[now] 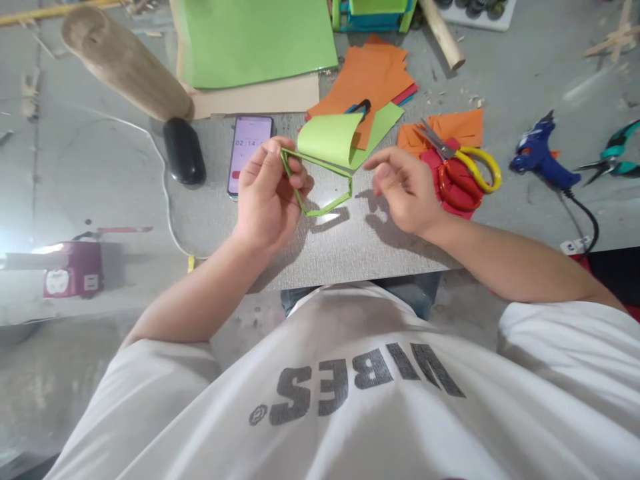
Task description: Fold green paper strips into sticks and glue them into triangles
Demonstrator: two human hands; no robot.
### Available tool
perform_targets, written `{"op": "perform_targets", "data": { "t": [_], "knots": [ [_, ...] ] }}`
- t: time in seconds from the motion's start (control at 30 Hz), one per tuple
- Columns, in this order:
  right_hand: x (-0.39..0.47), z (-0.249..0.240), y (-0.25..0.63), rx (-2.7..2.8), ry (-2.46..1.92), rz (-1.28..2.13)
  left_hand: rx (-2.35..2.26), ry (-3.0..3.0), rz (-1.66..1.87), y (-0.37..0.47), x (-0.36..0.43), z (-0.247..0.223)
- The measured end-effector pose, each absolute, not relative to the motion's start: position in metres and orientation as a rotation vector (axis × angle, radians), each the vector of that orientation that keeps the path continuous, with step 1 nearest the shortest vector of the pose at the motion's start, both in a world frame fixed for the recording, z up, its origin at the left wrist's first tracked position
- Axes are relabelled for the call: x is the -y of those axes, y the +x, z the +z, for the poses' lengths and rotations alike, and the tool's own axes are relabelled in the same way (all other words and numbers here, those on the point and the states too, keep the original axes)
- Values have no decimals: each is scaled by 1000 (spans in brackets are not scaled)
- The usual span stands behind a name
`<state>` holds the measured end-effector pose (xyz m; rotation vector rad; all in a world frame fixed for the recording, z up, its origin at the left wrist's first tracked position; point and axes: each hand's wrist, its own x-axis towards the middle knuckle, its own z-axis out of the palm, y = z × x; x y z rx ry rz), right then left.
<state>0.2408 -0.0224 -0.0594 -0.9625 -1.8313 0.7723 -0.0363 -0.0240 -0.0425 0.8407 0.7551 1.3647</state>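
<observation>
My left hand [270, 193] pinches one corner of a thin green paper strip [327, 207], folded into an open four-sided outline. The strip hangs above the table, casting a shadow. My right hand [403, 190] is just to the right of it, apart from the strip. Its index finger points left, the other fingers are loosely curled, and nothing shows in it. Behind the strip lies a curled light-green paper piece [330, 137]. Yellow-and-red-handled scissors [470, 163] rest on red paper [457, 203] beyond my right wrist. Next to my left hand lies a phone [245, 157] with a timer.
Orange paper sheets [365, 77] and a large green sheet [260, 40] lie at the back. A wooden cylinder [125, 63] and a black mouse-shaped object [183, 151] are at left. To the right are a blue glue gun [547, 153], its cord, and teal-handled pliers [617, 157].
</observation>
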Motion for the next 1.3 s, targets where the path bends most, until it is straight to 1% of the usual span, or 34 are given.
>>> {"op": "perform_targets", "data": {
  "t": [0.1,0.2,0.23,0.3,0.37,0.43,0.5,0.63,0.77,0.87,1.03,1.2,1.3],
  "knots": [
    [8,-37,260,1806,-981,332,-788,742,1398,-35,20,-34],
    [1,-13,276,1691,-805,-304,-816,566,1447,-25,24,-18],
    [3,-8,276,1645,-760,-451,-823,522,1456,-21,26,-13],
    [15,-6,267,1750,-704,-553,-837,481,1460,-16,28,-9],
    [35,-15,248,2147,-702,-455,-850,499,1447,-13,29,-13],
    [53,-28,225,2322,-584,-596,-849,521,1433,-12,29,-21],
    [62,-42,207,2387,-582,-659,-838,525,1427,-12,28,-31],
    [60,-59,196,2452,-702,-575,-809,590,1424,-12,28,-50],
    [54,-64,197,2482,-677,-555,-818,750,1427,-15,28,-64],
    [52,-65,197,2528,-637,-429,-806,849,1417,-18,27,-69],
    [48,-66,194,2620,-655,-204,-806,1004,1385,-20,25,-68],
    [49,-65,195,2699,-661,-98,-997,1015,1361,-12,33,-52],
    [52,-64,201,2625,-697,36,-1101,1007,1329,-8,35,-43]
  ]
}}
